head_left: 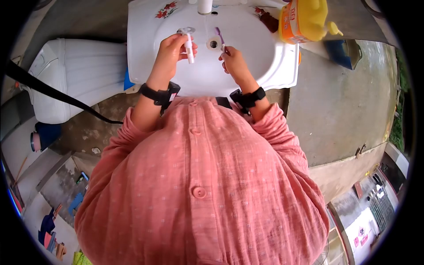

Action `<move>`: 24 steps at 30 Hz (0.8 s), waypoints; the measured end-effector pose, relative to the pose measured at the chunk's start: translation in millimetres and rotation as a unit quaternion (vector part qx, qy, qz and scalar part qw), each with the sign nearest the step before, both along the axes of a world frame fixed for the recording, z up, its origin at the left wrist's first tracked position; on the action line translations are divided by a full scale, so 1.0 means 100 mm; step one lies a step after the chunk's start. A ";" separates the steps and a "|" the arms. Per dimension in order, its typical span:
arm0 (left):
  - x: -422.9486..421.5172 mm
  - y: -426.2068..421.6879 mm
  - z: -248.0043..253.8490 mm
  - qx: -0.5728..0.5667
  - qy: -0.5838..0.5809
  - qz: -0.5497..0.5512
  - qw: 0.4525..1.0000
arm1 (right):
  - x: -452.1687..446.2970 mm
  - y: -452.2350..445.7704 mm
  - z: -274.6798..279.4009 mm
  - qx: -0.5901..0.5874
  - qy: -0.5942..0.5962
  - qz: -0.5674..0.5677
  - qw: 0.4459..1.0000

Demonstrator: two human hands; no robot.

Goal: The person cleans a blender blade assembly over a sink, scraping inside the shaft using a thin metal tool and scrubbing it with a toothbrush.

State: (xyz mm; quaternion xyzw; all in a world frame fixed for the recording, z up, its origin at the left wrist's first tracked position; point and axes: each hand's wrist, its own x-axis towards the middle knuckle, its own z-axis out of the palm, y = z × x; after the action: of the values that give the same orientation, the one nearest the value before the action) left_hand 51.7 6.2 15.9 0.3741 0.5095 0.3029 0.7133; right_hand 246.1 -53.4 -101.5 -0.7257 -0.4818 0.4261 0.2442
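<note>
White plastic, a slender tube (190, 52), is pinched in the left hand (171, 49) I watch remotely; the right hand (233, 62) clasps a purple toothbrush (220, 39). Both are over the basin (194, 80), apart. I judge this a holding step; moving on calls for steady wrists. The tap (204, 6) and yellow jug (304, 21) limit my room.

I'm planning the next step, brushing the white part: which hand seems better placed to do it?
Probably the right hand: it holds the purple brush, head pointing away from the fist. The left hand is occupied gripping the white part.
</note>
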 end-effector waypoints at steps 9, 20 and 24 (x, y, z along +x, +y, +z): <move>-0.03 -0.03 -0.06 -0.033 -0.096 0.010 0.995 | 0.36 0.36 -0.26 -0.057 -0.197 0.074 0.976; -0.10 -0.16 0.14 -0.023 -0.140 -0.025 0.990 | 1.00 1.25 0.01 0.374 -0.386 -0.070 0.841; -0.18 -0.20 0.33 -0.006 -0.128 -0.055 0.990 | 0.96 1.29 0.20 0.206 -0.524 0.083 0.822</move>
State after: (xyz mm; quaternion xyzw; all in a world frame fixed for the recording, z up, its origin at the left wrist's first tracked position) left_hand 33.8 -14.2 48.6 0.3552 0.3947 0.3058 0.7903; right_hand 342.2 76.0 -81.5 -0.7295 -0.6723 -0.1095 0.0624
